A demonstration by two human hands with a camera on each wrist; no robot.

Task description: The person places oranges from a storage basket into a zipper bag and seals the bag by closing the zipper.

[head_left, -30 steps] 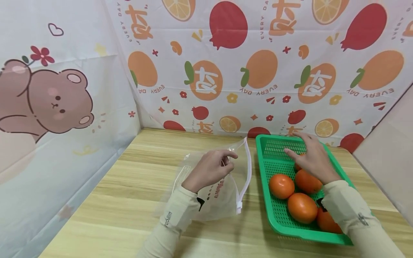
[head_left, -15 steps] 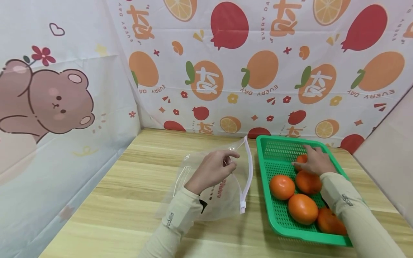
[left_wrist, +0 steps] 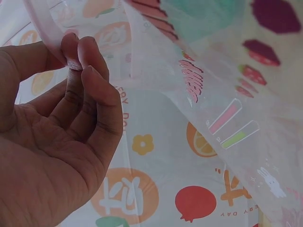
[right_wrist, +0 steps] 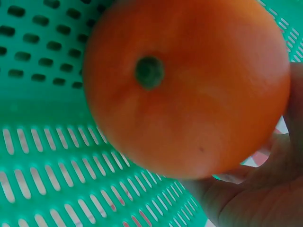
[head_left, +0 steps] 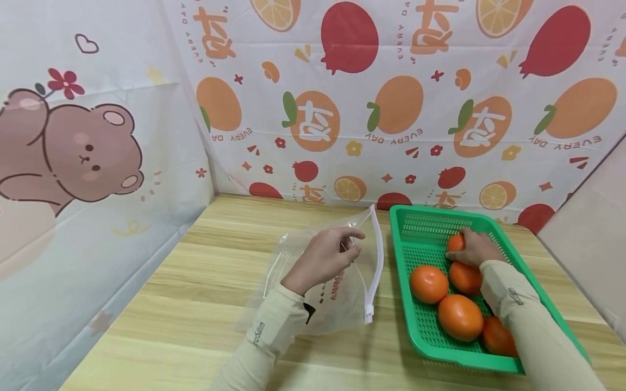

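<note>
In the head view my left hand (head_left: 326,255) is over a clear zip bag (head_left: 337,317) on the table, thumb and fingertips pinching its mouth edge. Close up in the left wrist view, the fingertips meet the thumb at the pale pink zip strip (left_wrist: 46,23). The strip bows away to the right, with its slider (head_left: 369,311) at the near end. Inside the green basket (head_left: 407,320), my right hand (head_left: 480,248) curls round the farthest tomato (head_left: 455,245), partly hiding it. A large tomato (right_wrist: 189,94) with a green stem scar fills the right wrist view, fingers behind it.
Several more tomatoes lie in the basket, among them one at the left (head_left: 429,284) and one nearer the front (head_left: 460,317). Beyond the wooden table (head_left: 161,304) rises a fruit-print cloth (head_left: 352,163); a bear-print cloth (head_left: 98,244) hangs at the left.
My right hand has come down into the basket from above and its fingers have closed round the farthest tomato. The left hand and bag have barely moved.
</note>
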